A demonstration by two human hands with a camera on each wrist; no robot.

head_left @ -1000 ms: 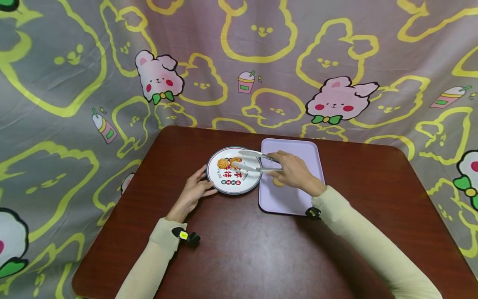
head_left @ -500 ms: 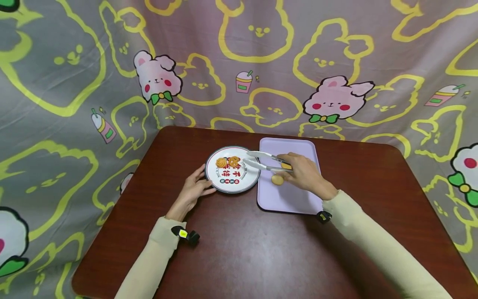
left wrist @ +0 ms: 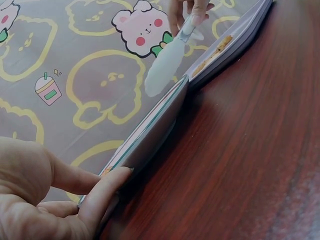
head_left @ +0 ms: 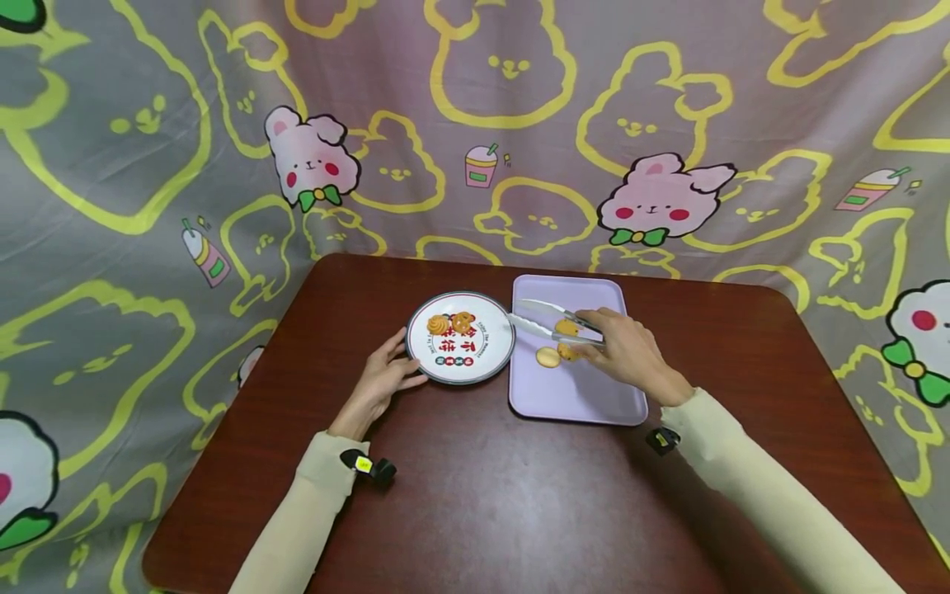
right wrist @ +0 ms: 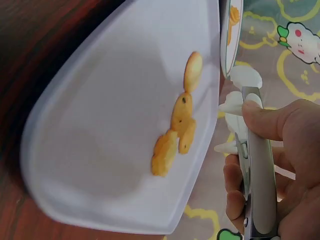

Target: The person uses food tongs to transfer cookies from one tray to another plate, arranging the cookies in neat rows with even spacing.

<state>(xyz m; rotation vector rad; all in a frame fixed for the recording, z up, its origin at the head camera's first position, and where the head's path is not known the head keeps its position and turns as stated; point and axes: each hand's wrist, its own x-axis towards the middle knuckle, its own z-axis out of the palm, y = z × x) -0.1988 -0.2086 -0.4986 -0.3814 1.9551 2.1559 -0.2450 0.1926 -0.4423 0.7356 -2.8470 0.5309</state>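
My left hand (head_left: 380, 381) holds the left rim of a round white plate (head_left: 493, 313) with a dark edge and red characters, thumb and fingers bent about the rim (left wrist: 145, 122). A swirled cookie (head_left: 439, 325) and a pretzel-shaped cookie (head_left: 463, 322) lie on the plate. Over the lilac tray (head_left: 564, 398), my right hand (head_left: 631, 351) grips metal tongs (right wrist: 261, 185) with white tips. Their arms stand apart, nothing between the tips. Below them the tray bears a smooth oval cookie (right wrist: 192, 72), a dotted cookie (right wrist: 181, 112) and other golden cookies (right wrist: 164, 154).
Plate and tray stand side by side on a dark red-brown table (head_left: 475, 487). A patterned curtain (head_left: 519, 148) hangs behind the table and along its left side. Each wrist wears a small black camera (head_left: 367, 467).
My right hand has drawn the tongs rightward, from over the plate to over the tray. The pretzel-shaped cookie between their tips earlier now lies free on the plate. My left hand stays put.
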